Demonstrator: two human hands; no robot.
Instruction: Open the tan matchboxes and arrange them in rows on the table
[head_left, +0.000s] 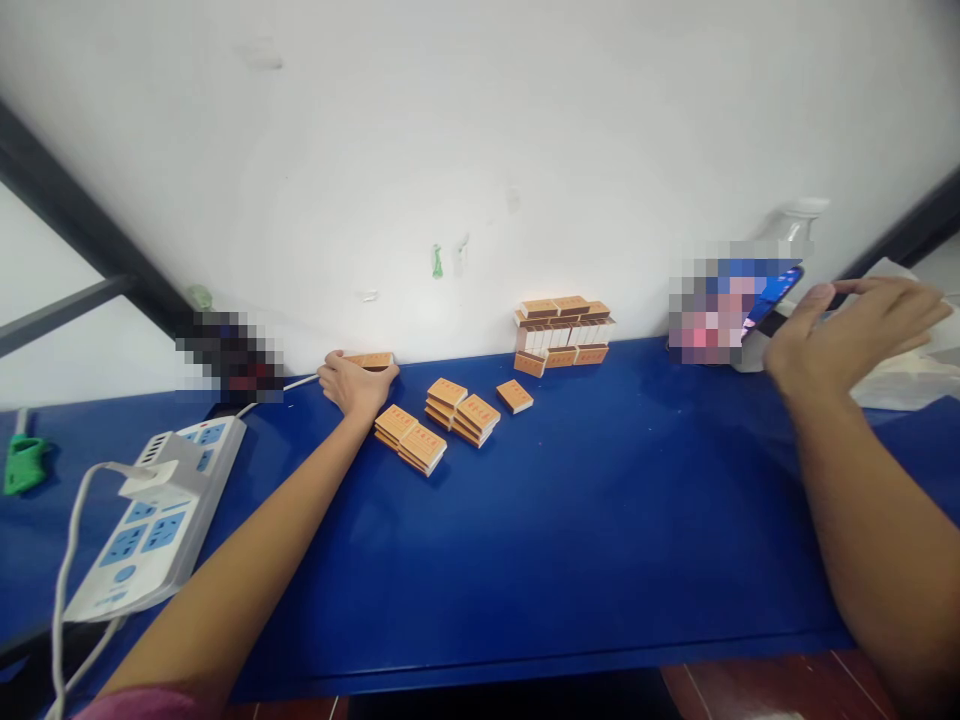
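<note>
At the back of the blue table, by the wall, my left hand [354, 385] grips a short row of small orange boxes [370, 360], thumb at one end and fingers at the other. They look like matchboxes with printed lids. To the right of that hand lie several stacked orange boxes [410, 438], and a single orange box [515, 396] lies flat on its own. Farther right, more boxes form a layered block [562, 335] against the wall. My right hand [832, 325] is raised beside a lit phone [776, 300], its fingers stretched out and holding nothing visible.
A white power strip [161, 525] with a plugged-in charger and cable lies on the left, near a green-handled object [26, 465]. The blue table [555, 560] runs along the wall. Behind my right hand is a clear plastic bag [907, 380]. Two patches are pixelated.
</note>
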